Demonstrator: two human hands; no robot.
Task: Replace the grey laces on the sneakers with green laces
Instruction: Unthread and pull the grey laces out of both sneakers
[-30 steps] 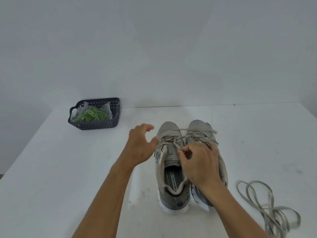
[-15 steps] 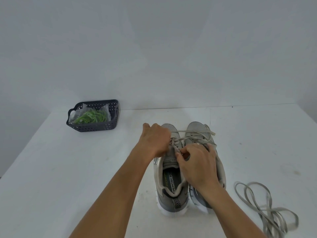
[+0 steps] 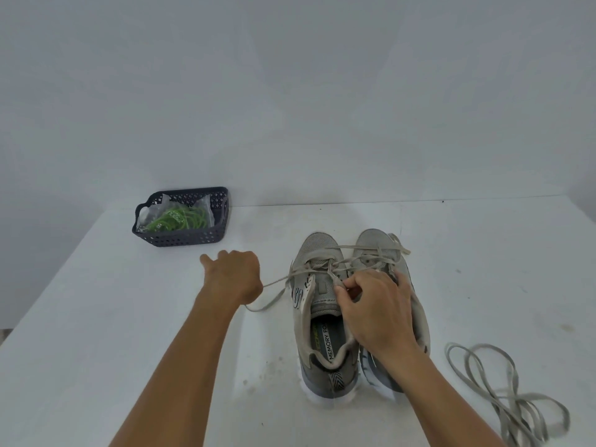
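Left hand (image 3: 233, 276) pulls grey lace (image 3: 274, 283); right hand (image 3: 375, 304) pinches sneaker (image 3: 319, 304).

A single wide-angle view is looking from the person's head, forward and down over the white bench (image 3: 96, 317). Both forearms are entering from the near edge, so the camera is sitting close above the hands. The sneakers (image 3: 325, 304) are lying just right of centre, the dark basket (image 3: 180, 240) is sitting far left, and a loose lace (image 3: 503, 391) is lying near right. The upper half is taking in a plain wall (image 3: 290, 91). No second view is sharing the scene.
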